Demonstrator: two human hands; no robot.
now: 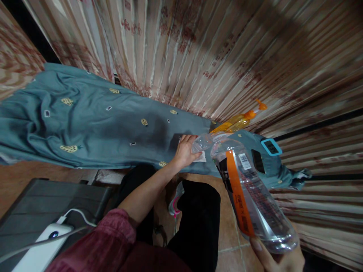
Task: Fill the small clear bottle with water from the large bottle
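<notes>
In my right hand (279,257), low at the right, is the base of a large clear plastic bottle (255,196) with an orange and black label. The bottle is tilted, its neck pointing up and left. My left hand (185,151) is closed around a small clear plastic container (202,142), whose exact kind I cannot make out. The container's right end lies by the big bottle's mouth; whether they touch is unclear. Under my left hand, a white tissue (200,158) rests on the teal pineapple-print cloth (127,124).
Behind the large bottle, a pump bottle of yellow liquid (239,121) leans near the curtain (176,49). A dark phone (258,161) and a blue-framed device (271,147) lie on the right. At lower left, a white power bank (47,245) with cables sits on a grey box (65,196).
</notes>
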